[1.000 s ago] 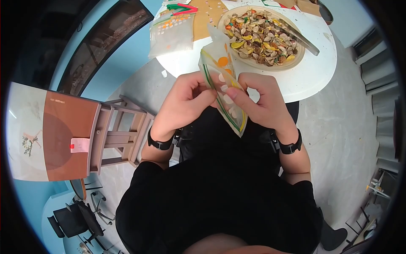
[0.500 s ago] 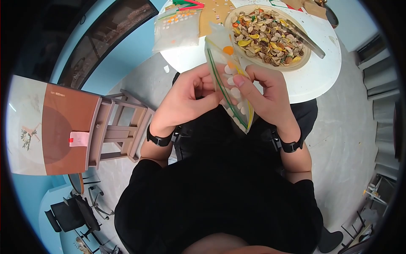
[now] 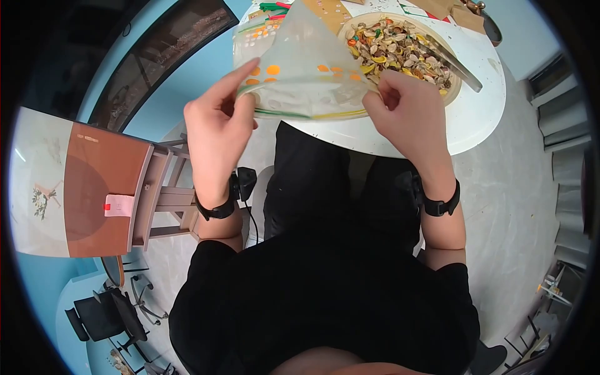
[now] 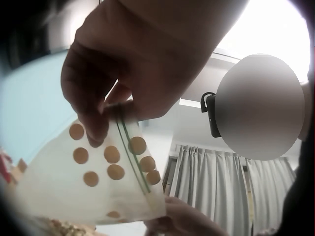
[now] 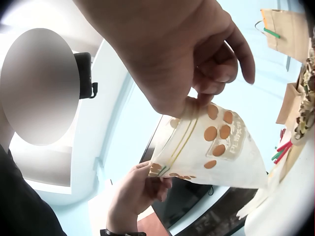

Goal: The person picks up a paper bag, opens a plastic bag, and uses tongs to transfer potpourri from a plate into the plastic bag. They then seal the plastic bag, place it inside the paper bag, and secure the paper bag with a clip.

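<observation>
A translucent zip bag [image 3: 303,53] with orange and white dots is stretched between both hands, its green and yellow zip edge towards the person. My left hand [image 3: 219,128] pinches the bag's left top corner, thumb on the near side and index finger along the outside. The right top corner is pinched by my right hand [image 3: 409,119], its fingers curled in. In the right wrist view, the bag [image 5: 192,157] hangs below the zip strip, with pale lettering among its dots. Beyond it, dried potpourri [image 3: 400,47] fills a round tray [image 3: 455,87].
Metal tongs [image 3: 461,69] lie across the tray's right side on the white table [image 3: 472,122]. Another dotted bag [image 3: 247,44] lies at the table's left, near green and red sticks [image 3: 270,7]. Brown paper bags [image 3: 467,17] stand at the back right. A wooden stool [image 3: 172,197] is at the left.
The hands have moved apart, the left one leftwards and forward. The bag, earlier upright and narrow between them, is now spread wide with its zip edge running across.
</observation>
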The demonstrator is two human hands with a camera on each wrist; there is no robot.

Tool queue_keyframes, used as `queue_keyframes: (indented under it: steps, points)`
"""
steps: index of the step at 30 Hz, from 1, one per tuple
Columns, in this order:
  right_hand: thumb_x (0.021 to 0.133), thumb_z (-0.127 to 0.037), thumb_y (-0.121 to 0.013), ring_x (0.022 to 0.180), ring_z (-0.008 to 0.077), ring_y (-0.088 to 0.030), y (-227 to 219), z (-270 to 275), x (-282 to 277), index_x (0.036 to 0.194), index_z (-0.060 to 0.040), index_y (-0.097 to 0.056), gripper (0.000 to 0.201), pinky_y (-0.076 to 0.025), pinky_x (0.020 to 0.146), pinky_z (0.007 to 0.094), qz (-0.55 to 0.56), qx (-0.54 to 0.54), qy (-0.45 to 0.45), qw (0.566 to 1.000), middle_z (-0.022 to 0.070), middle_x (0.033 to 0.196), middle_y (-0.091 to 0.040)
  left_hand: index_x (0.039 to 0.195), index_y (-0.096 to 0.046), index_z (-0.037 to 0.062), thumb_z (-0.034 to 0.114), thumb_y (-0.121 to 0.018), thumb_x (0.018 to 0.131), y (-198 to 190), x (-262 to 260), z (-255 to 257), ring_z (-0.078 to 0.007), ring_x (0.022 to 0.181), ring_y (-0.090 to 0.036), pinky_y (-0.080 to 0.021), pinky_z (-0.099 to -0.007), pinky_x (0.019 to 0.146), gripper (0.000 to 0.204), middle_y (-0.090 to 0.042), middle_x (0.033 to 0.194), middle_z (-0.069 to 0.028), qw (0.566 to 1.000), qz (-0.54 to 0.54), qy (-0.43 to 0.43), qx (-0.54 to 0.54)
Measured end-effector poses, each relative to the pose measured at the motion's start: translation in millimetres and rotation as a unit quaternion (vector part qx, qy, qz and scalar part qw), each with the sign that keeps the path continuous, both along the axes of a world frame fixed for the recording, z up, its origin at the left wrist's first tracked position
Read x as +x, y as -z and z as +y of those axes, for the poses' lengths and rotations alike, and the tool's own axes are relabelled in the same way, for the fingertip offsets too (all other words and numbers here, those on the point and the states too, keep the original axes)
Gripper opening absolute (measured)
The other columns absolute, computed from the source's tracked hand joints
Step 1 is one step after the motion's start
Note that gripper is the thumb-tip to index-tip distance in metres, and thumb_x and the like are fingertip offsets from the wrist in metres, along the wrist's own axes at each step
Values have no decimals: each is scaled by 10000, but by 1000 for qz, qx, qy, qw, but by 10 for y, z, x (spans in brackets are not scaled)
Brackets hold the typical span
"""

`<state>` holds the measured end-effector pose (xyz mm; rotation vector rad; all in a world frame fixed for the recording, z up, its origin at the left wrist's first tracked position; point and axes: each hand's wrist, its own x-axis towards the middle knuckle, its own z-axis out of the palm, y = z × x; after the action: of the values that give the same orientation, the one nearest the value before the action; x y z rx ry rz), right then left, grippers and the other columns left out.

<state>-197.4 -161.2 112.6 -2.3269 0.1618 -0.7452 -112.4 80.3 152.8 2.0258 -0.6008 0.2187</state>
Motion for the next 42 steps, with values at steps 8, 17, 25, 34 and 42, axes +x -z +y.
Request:
queue_keyframes:
  steps: [8,17,25,34,42]
  points:
    - [867,-270,-727,568,248,-637,145,73,489,1034,-126,-608,250,-476,550,366,18,-74,-9,997,59,611,-606,1235,-752,51,12,-591,918,-112,102,-126,-36,535,-552,-458,-219,529,358,-655,641,-22,1000,-14,-11,-23]
    - [921,-298,-773,798,123,-627,-103,-1351,463,1206,-34,-697,395,-508,751,274,52,37,29,998,41,873,-687,1137,-765,-14,200,-628,920,-445,930,-451,-75,513,-546,-460,-266,524,335,-660,651,-67,984,-53,-157,61]
    - [821,-313,-808,876,301,-673,212,-2372,500,1065,7,-720,412,-531,804,385,334,-20,156,929,159,994,-733,954,-744,-95,300,-673,955,166,1569,-1152,-104,464,-553,-441,-278,489,401,-618,595,-81,978,135,-42,154]
    - [925,-227,-683,718,296,-692,184,-2304,616,1054,32,-672,290,-534,703,382,247,-74,67,964,199,895,-721,884,-735,-68,288,-672,993,340,1805,-1321,-67,449,-459,-365,-246,451,378,-559,579,-16,977,195,-6,82]
    - [946,-250,-690,805,353,-735,266,-2193,935,1135,16,-671,327,-558,745,397,196,-80,58,976,227,947,-737,916,-736,-68,284,-684,994,355,1748,-1397,-61,485,-490,-395,-238,465,365,-592,624,-14,972,216,8,87]
